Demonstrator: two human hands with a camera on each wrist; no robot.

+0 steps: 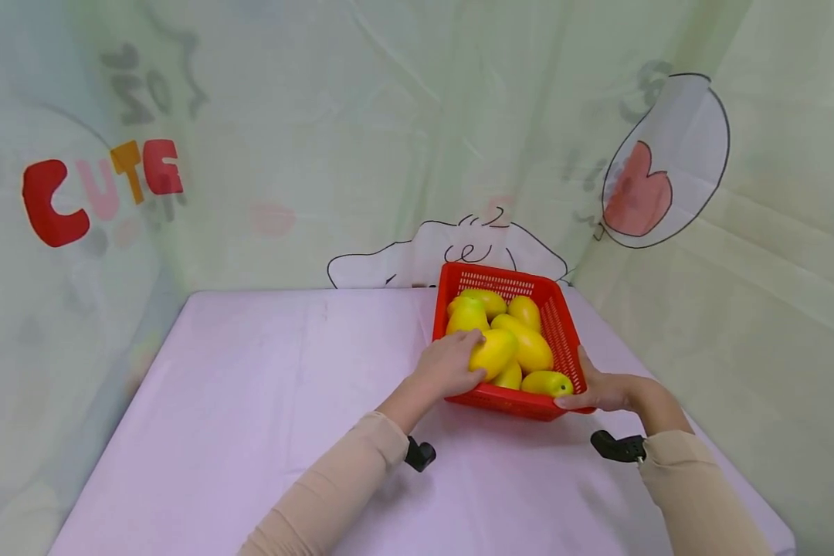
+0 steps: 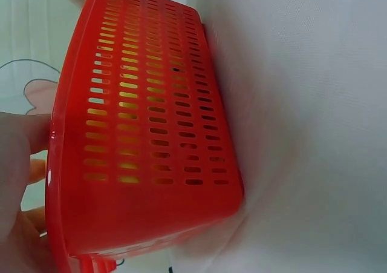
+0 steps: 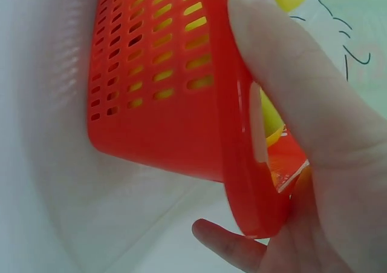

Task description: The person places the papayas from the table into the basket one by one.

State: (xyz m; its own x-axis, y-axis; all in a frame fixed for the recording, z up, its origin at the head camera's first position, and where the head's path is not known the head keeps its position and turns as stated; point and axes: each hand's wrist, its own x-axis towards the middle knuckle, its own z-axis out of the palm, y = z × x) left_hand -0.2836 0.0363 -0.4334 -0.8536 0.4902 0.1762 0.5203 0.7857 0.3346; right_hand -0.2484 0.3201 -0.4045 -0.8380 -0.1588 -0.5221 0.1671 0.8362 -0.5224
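A red plastic basket (image 1: 503,398) with slotted walls stands on the table, holding several yellow mangoes (image 1: 528,344). My left hand (image 1: 450,363) reaches over the basket's near left rim, its fingers curled round one mango (image 1: 495,354) on top of the pile. In the left wrist view that mango is hidden behind the basket wall (image 2: 151,103). At the near right corner my right hand (image 1: 601,390) grips the basket's rim. The right wrist view shows the thumb (image 3: 284,61) lying along the rim (image 3: 233,134), with other fingers beneath and outside it.
The table (image 1: 264,386) has a pale lilac cover. Behind it hangs a light green curtain (image 1: 285,139) printed with letters and drawings, and more curtain closes off both sides. A black wrist mount (image 1: 420,454) juts from the left sleeve, another (image 1: 617,446) from the right.
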